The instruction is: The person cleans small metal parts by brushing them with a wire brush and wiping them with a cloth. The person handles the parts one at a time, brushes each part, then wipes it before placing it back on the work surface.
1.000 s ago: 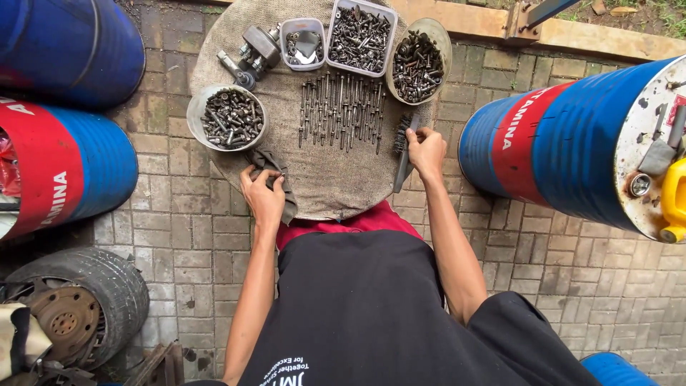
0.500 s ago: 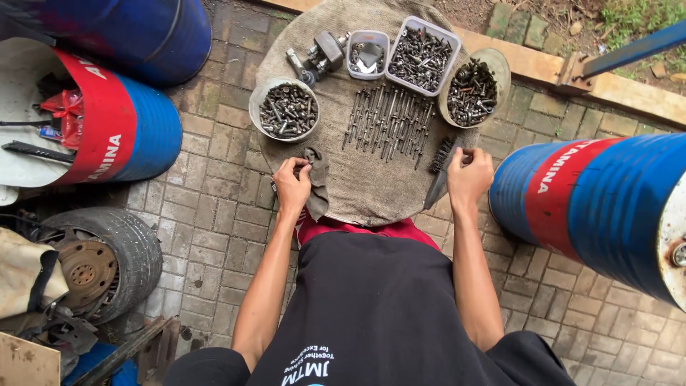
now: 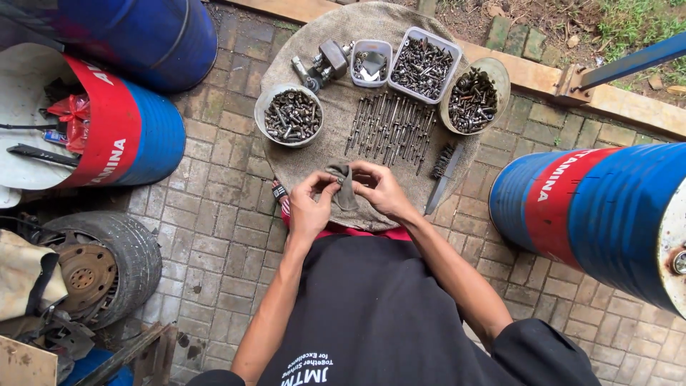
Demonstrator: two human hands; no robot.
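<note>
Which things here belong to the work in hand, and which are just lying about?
In hand: left hand and right hand both holding a grey rag; row of bolts; wire brush; round tub of bolts.

Lying about: blue and red drums; old tyre; blue metal bar.

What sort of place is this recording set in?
Probably an outdoor workshop yard: brick paving, painted steel drums, an old wheel with tyre, and containers of bolts on a sacking-covered round top.
</note>
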